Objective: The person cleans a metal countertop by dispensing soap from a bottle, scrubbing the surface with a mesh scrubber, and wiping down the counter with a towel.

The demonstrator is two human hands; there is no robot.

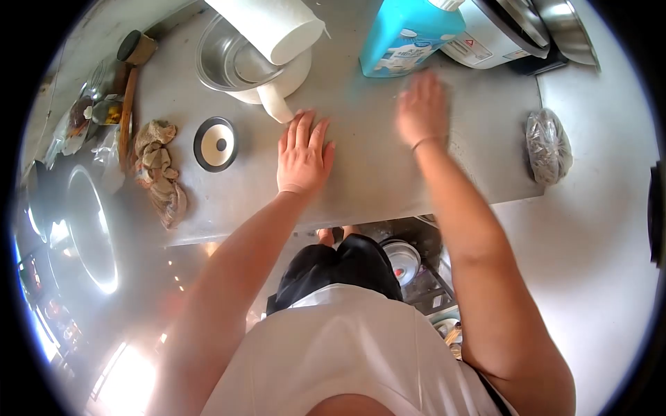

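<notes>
Toward the far edge of the counter (pixel 364 156), a blue bottle (pixel 411 36), its cap cut off and its label lettering too small to read, stands beyond a motion-blurred right hand (pixel 422 111), fingers extended, holding nothing. Left hand (pixel 304 154) fingers spread beside a white pot (pixel 295 78), partly hidden by a paper roll (pixel 272 26).

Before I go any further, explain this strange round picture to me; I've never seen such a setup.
There's no machine: these are one person's bare hands, seen from a camera worn on the head, looking forward and down. That's why the shirt shows below. The left hand lies on the metal counter, near a pot. The right hand, blurred, is by a blue jug. Neither appears to hold anything. A crumpled cloth lies toward the left, a plastic bag toward the right.
</notes>
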